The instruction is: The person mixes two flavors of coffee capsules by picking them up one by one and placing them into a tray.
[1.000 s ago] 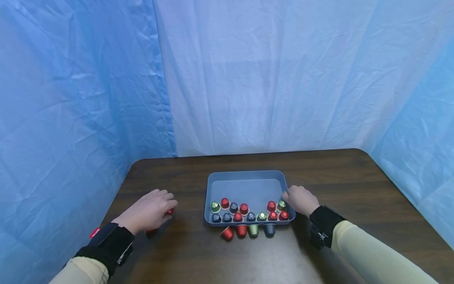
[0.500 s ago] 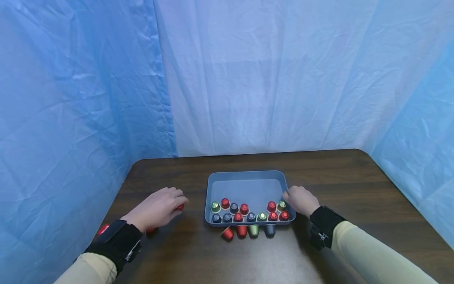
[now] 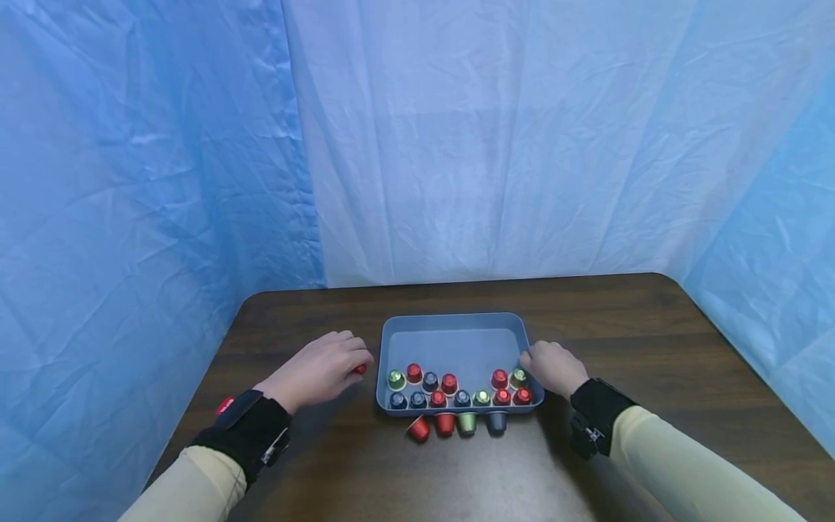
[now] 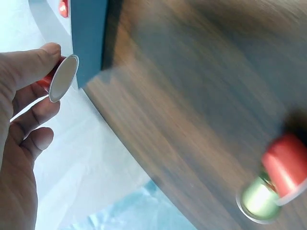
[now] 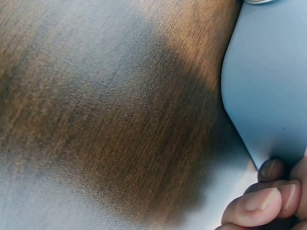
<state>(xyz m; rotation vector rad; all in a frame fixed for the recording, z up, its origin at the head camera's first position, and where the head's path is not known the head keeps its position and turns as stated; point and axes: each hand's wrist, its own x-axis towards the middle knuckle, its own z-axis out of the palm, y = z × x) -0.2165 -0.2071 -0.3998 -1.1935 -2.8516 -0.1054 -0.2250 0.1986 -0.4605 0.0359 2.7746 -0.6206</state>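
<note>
My left hand [image 3: 322,368] pinches a red coffee capsule [image 4: 44,82] between thumb and fingers, its pale flat lid facing out in the left wrist view. That hand is just left of a blue-grey tray [image 3: 457,341]. Several red, green and dark blue capsules stand upside down inside the tray, two rows deep along its near side. My right hand [image 3: 554,368] holds the tray's right edge, fingers curled against the outer wall [image 5: 268,96] in the right wrist view.
Against the tray's near wall lie several capsules, among them a tilted red one [image 3: 419,429], a green one [image 3: 466,424] and a dark blue one [image 3: 496,423]. A red capsule [image 4: 288,165] and a green capsule [image 4: 261,199] lie on the brown table. Blue-white sheets [image 3: 489,145] surround it.
My left hand has moved right with the red capsule, from the table's left side to near the tray's left wall. The right hand and the tray have stayed put.
</note>
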